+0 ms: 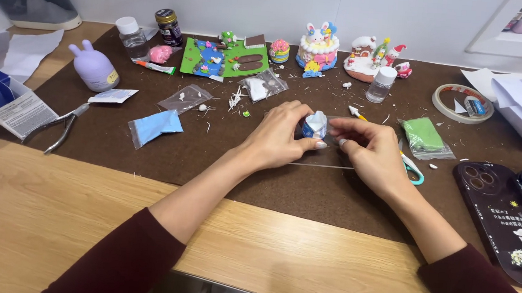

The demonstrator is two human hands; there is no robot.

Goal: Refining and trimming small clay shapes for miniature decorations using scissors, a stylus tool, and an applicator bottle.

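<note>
You are holding a small white and blue soft clay piece [314, 124] over the middle of the dark brown felt mat [211, 161], and it is sitting between both your hands, just above a clear flat sheet [327, 157] which is lying on the mat. Your left hand [277, 138] is wrapping around the piece from the side, its grip pinching it between thumb and fingers, probably so that it is not turning. Your right hand [368, 149] is touching the other side with its fingertips [342, 142] pressed together against the piece, as if it is shaping the edge.

Near your right hand, a bag of green clay [424, 136] and turquoise-handled scissors [412, 169] are waiting within easy reach, and a white-tipped modelling tool [356, 113] is lying just behind. To your left, a bag of light blue clay [155, 127] and metal pliers [60, 126] are resting on the mat.

Farther back, the finished clay figures, a bunny cake [318, 46] and a snowy little house [371, 56], are standing in a row by the wall, away from your working hands. A dark phone [504, 218] is lying on the wooden worktop [54, 211] at the right.
</note>
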